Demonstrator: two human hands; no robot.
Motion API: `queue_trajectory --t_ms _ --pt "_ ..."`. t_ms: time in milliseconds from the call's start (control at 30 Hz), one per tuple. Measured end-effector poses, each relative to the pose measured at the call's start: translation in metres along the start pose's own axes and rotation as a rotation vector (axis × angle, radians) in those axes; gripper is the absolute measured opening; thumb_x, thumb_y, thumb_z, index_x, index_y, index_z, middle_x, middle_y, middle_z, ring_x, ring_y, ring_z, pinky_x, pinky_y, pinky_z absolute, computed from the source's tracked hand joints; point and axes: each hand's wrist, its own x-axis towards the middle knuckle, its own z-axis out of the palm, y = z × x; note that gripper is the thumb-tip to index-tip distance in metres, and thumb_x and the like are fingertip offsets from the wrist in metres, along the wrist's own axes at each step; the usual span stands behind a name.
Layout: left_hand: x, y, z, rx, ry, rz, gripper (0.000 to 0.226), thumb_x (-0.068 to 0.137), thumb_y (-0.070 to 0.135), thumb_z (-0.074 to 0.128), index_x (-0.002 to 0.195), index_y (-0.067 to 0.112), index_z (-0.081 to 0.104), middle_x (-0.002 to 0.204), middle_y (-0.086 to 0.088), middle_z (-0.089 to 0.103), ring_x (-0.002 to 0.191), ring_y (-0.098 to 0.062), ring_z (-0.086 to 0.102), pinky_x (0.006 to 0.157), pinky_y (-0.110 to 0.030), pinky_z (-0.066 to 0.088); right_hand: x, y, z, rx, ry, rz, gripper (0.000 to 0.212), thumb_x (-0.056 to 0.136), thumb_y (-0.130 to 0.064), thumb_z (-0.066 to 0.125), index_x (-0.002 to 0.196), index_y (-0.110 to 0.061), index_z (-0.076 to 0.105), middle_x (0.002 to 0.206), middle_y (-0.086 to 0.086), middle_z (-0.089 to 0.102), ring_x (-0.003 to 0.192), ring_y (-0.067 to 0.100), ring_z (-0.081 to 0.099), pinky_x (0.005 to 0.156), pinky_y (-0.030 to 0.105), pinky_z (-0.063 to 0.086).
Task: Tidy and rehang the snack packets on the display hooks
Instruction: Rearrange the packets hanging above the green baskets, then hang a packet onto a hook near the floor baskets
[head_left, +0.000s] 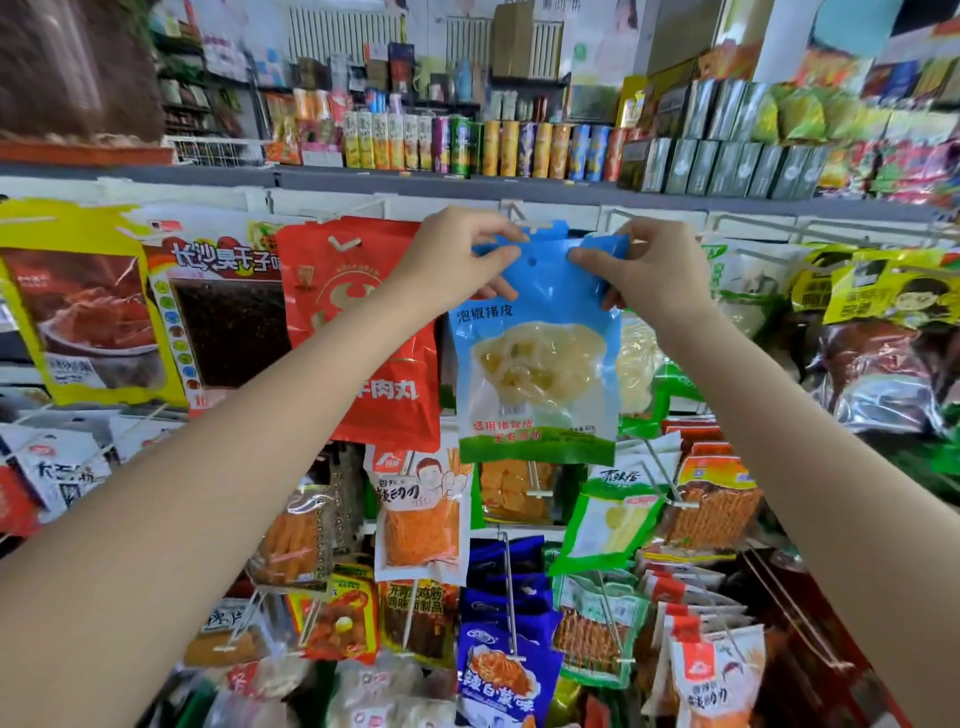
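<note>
Holding the blue snack packet (537, 353) by its top corners: left hand (457, 254) pinches the upper-left corner, right hand (644, 270) pinches the upper-right. Packet hangs vertical, long axis up-down, just below the top shelf edge (363, 179) of the rack. Hang hole (530, 260) sits centred betw. both grips, approx. equidistant from each hand; white display hook (524, 215) lies just above and behind it (tip partly hidden). Est. next: lift and align hole to hook. Count: 1 packet held, 2 hands, 1 target hook; neighbouring red packet (363, 291) hangs to the left.
</note>
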Motion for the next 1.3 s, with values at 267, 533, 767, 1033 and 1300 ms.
queue_trajectory --t_ms 267,533,767,1033,1300 --pt "0.019 -0.02 0.014 0.011 0.097 -0.154 0.016 0.093 0.008 0.05 0.106 0.007 0.059 0.113 -0.012 0.063 0.065 -0.012 0.068 0.066 -0.028 0.058 0.012 0.003 0.019 -0.114 0.046 0.026 0.029 0.081 -0.031 0.069 0.081 -0.008 0.05 0.07 0.011 0.064 0.056 0.023 0.064 0.064 0.041 0.056" --pt "-0.049 -0.049 0.027 0.385 0.151 0.237 0.041 0.084 0.0 0.048 0.125 0.006 0.049 0.137 -0.008 0.04 0.098 -0.028 0.059 0.082 -0.038 0.05 -0.044 0.027 0.046 -0.067 0.082 -0.276 0.023 0.084 0.006 0.043 0.101 -0.002 0.056 0.117 0.013 0.047 0.086 0.019 0.061 0.073 0.019 0.046" --pt "-0.163 -0.121 0.031 0.42 0.057 0.108 0.024 0.085 0.006 0.042 0.096 0.002 0.063 0.1 -0.007 0.058 0.073 -0.002 0.044 0.069 -0.001 0.037 -0.136 0.066 0.138 -0.287 -0.539 -0.153 0.039 0.082 0.007 0.046 0.119 -0.002 0.056 0.131 0.015 0.046 0.122 0.032 0.044 0.102 0.037 0.038" --pt "-0.214 -0.161 0.023 0.479 -0.015 -0.165 0.018 0.085 -0.001 0.048 0.092 0.004 0.064 0.097 -0.005 0.06 0.071 -0.009 0.054 0.059 -0.021 0.042 -0.12 0.118 0.214 0.047 -0.51 0.731 0.066 0.087 -0.003 0.055 0.143 -0.005 0.02 0.133 0.012 0.045 0.112 0.031 0.054 0.092 0.037 0.049" --pt "-0.23 -0.157 0.037 0.397 -0.106 -0.142 0.025 0.084 -0.004 0.05 0.104 0.005 0.06 0.118 -0.009 0.048 0.079 -0.013 0.059 0.062 -0.025 0.051 -0.141 0.108 0.21 0.263 -0.452 0.736 0.008 0.088 -0.004 0.057 0.096 -0.002 0.057 0.082 0.012 0.065 0.04 0.01 0.063 0.041 0.019 0.051"
